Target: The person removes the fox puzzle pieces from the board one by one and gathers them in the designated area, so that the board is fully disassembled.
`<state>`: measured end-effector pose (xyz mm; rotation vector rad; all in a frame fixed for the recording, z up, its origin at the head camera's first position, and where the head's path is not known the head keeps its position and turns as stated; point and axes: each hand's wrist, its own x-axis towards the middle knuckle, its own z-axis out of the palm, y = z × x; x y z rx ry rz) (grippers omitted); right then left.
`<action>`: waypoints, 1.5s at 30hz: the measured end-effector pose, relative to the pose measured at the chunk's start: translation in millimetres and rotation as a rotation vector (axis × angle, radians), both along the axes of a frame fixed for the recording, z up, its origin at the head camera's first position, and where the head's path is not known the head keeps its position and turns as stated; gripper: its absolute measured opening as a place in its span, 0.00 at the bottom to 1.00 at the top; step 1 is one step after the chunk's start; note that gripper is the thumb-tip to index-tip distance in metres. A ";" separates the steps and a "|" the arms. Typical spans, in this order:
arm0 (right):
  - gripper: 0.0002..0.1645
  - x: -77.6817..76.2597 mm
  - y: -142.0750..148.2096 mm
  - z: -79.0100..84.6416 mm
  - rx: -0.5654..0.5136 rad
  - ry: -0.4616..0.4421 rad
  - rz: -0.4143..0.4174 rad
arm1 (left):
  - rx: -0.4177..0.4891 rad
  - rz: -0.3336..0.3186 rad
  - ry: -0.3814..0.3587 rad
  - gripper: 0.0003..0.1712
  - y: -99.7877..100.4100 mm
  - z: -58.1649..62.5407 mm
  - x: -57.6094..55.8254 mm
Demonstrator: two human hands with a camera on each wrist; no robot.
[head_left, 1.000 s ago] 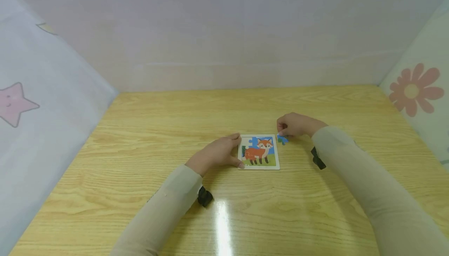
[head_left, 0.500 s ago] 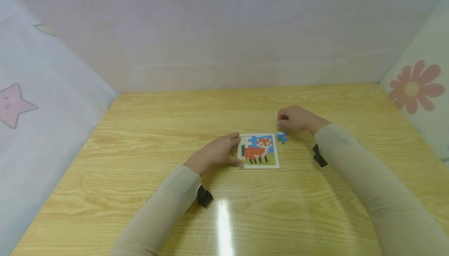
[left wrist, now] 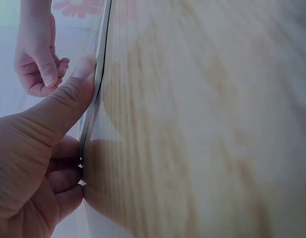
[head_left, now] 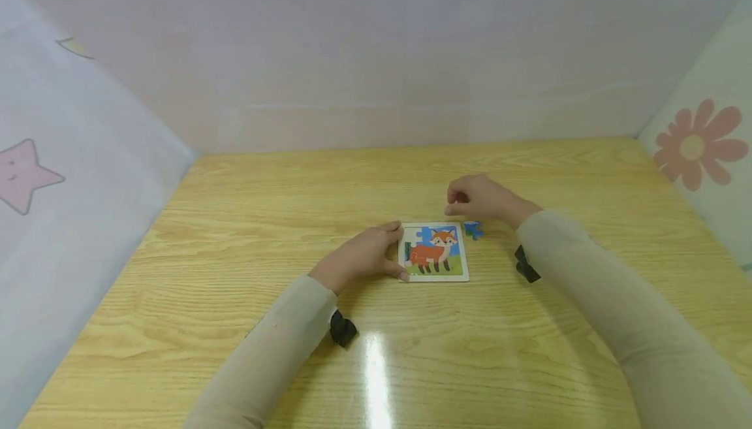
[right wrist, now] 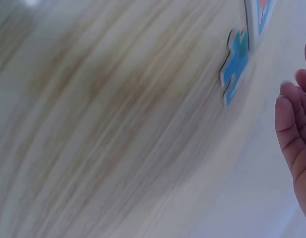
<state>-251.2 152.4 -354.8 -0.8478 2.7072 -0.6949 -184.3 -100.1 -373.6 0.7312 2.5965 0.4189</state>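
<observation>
A square fox jigsaw puzzle board [head_left: 435, 253] lies flat on the wooden table, its upper left part bare of pieces. My left hand [head_left: 361, 256] grips the board's left side, thumb at the near corner and fingers at the far one; the left wrist view shows the thumb [left wrist: 68, 94] on the edge. Just right of the board lies a loose blue and green puzzle piece [head_left: 472, 230], also seen in the right wrist view. Above the table, behind the board's far right corner, my right hand [head_left: 482, 197] hovers with loosely curved fingers [right wrist: 291, 119] and holds nothing.
The wooden table [head_left: 264, 200] stretches to a pale back wall [head_left: 376, 57]. A star-patterned sheet [head_left: 82, 220] borders it on the left, a flower-patterned one [head_left: 699, 220] on the right. Light glares off the near tabletop.
My right hand has let go of the loose puzzle piece, lifted off it, and then moved left toward the board. The piece stays beside the board; my left hand keeps its place.
</observation>
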 end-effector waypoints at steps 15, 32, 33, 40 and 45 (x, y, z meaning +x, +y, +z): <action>0.15 9.7 -23.9 -3.0 0.017 -0.019 0.102 | 0.016 0.019 0.001 0.56 -0.4 -1.6 -2.0; 0.14 19.2 -40.5 -10.6 0.033 -0.060 0.138 | 0.035 0.008 0.004 0.56 -0.2 -1.6 -1.6; 0.14 19.3 -40.8 -10.3 0.035 -0.056 0.139 | 0.034 0.008 0.005 0.56 -0.3 -1.6 -1.6; 0.14 15.8 -42.3 -13.8 0.062 -0.052 0.134 | 0.032 0.008 0.003 0.57 -1.0 -1.3 -1.2; 0.14 13.1 -43.5 -17.7 0.082 -0.056 0.126 | 0.024 0.005 0.012 0.57 -0.4 -1.6 -1.8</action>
